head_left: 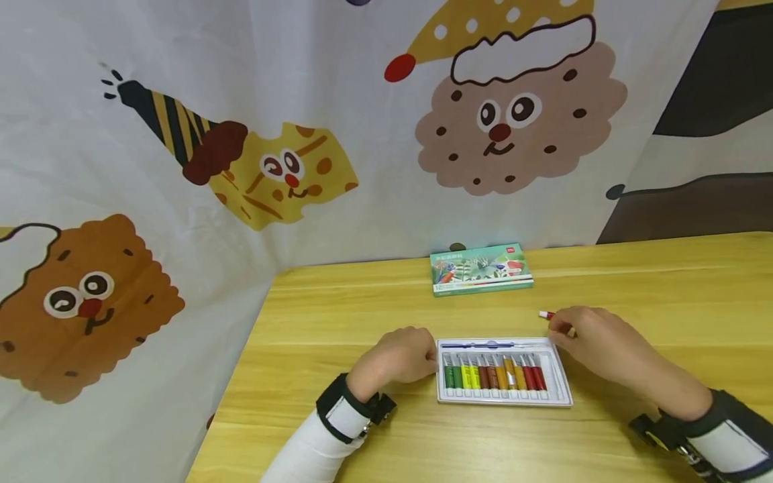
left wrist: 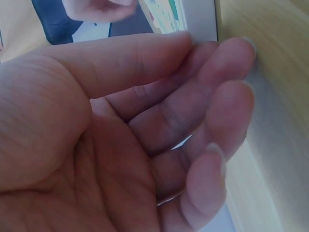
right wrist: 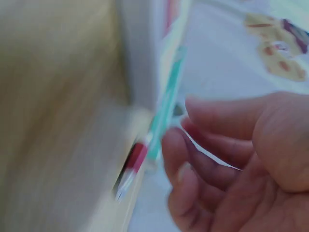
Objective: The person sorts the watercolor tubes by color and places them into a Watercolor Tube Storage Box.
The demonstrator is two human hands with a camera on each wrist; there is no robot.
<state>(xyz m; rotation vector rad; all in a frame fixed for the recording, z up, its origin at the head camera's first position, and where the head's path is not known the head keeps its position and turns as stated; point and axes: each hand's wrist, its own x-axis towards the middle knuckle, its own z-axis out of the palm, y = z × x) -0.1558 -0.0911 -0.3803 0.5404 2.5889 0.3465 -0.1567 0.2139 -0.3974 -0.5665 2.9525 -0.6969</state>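
Observation:
A shallow white tray (head_left: pixel 504 404) lies on the table, holding a row of paint tubes (head_left: pixel 495 374) in green, yellow, brown, orange and red. A thin blue paintbrush (head_left: pixel 477 346) lies along its far side. My left hand (head_left: pixel 400 354) is at the tray's left edge, with thumb and forefinger (left wrist: pixel 164 53) closed together at the rim. To the right of the tray's far corner is my right hand (head_left: pixel 594 342), its fingers bent loosely with a gap between thumb and fingers. Beside those fingers a loose red paint tube (right wrist: pixel 135 157) with a white cap lies on the table.
A teal paint box (head_left: pixel 482 270) lies behind the tray, near the table's back edge. Past that edge hangs a white cloth (head_left: pixel 374 228) printed with cartoon biscuits and cheese. The wooden table (head_left: pixel 338 302) extends to both sides of the tray.

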